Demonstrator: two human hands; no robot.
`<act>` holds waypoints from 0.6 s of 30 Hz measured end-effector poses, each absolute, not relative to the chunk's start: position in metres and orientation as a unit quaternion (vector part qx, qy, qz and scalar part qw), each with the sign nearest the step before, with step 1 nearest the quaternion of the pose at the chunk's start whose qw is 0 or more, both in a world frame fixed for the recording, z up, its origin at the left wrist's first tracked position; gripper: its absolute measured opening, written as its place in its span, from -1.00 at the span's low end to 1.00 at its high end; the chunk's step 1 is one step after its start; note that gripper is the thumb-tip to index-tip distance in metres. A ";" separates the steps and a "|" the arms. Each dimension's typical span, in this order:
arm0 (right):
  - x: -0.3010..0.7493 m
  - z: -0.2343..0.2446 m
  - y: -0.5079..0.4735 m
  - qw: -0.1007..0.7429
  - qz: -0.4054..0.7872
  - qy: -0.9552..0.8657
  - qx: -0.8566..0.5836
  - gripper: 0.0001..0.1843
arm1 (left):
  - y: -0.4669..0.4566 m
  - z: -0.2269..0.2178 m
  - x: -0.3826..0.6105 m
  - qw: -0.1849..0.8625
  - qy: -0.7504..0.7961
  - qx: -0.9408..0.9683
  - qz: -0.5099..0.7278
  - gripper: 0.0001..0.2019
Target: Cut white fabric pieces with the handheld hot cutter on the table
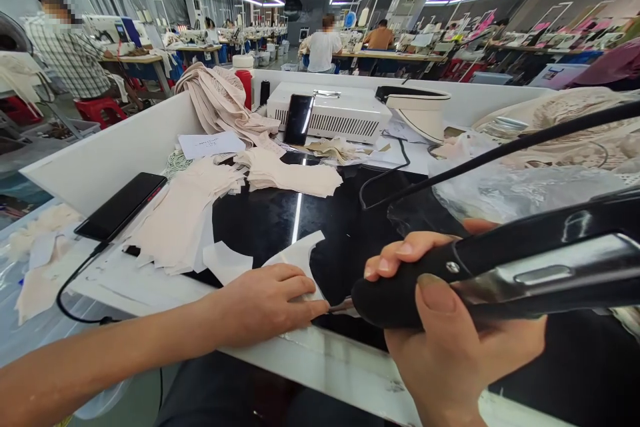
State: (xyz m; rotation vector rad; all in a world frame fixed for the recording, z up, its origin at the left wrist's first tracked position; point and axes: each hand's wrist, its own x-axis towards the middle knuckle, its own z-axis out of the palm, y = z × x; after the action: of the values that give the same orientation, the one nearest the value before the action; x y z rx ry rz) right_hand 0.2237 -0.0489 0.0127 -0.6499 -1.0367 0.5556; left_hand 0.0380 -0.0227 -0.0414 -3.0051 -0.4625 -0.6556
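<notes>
My right hand (pixel 455 327) is wrapped round a black hand-held tool (pixel 400 293) with a long metal lever, its thumb on the near side. The tool's thin metal tip points left, close to my left index fingertip. With its fingers bent and close together, my left hand (pixel 273 303) holds a curved white cut piece (pixel 300 257) at the table's front edge. The thumb is hidden beneath the hand. Another white piece (pixel 227 261) lies just left of it, on the glossy black work surface (pixel 350 227).
Stacked pale pink cut pieces (pixel 180 213) lie left, beside a black phone (pixel 123 205). Behind stand a white vented box (pixel 330 110), a second phone (pixel 299 119) and bundled fabric (pixel 215 97). A black cord (pixel 500 150) crosses the right side above clear plastic (pixel 505 193). Other people sit beyond.
</notes>
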 end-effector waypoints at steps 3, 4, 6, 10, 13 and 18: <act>0.223 0.014 -0.050 0.784 0.267 -0.470 -0.307 -0.52 | -0.024 -0.045 0.038 0.009 -0.159 -0.965 -0.209 -0.77; 0.223 0.015 -0.051 0.784 0.270 -0.465 -0.309 -0.52 | -0.025 -0.045 0.038 0.005 -0.162 -0.964 -0.212 -0.77; 0.222 0.018 -0.051 0.784 0.275 -0.459 -0.314 -0.52 | -0.025 -0.046 0.038 0.000 -0.165 -0.961 -0.221 -0.77; 0.220 0.023 -0.045 0.787 0.270 -0.450 -0.325 -0.52 | -0.025 -0.045 0.038 -0.001 -0.160 -0.958 -0.239 -0.77; 0.218 0.025 -0.039 0.799 0.253 -0.443 -0.318 -0.53 | -0.025 -0.044 0.039 -0.006 -0.160 -0.956 -0.246 -0.77; 0.216 0.022 -0.032 0.801 0.254 -0.439 -0.319 -0.52 | -0.027 -0.043 0.039 0.001 -0.163 -0.955 -0.247 -0.76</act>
State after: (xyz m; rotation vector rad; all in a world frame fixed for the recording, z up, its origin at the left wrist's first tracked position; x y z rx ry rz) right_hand 0.2157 -0.0325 0.0219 -0.6843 -0.9412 0.5453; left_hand 0.0394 -0.0266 -0.0428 -2.9993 -0.5118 -0.7771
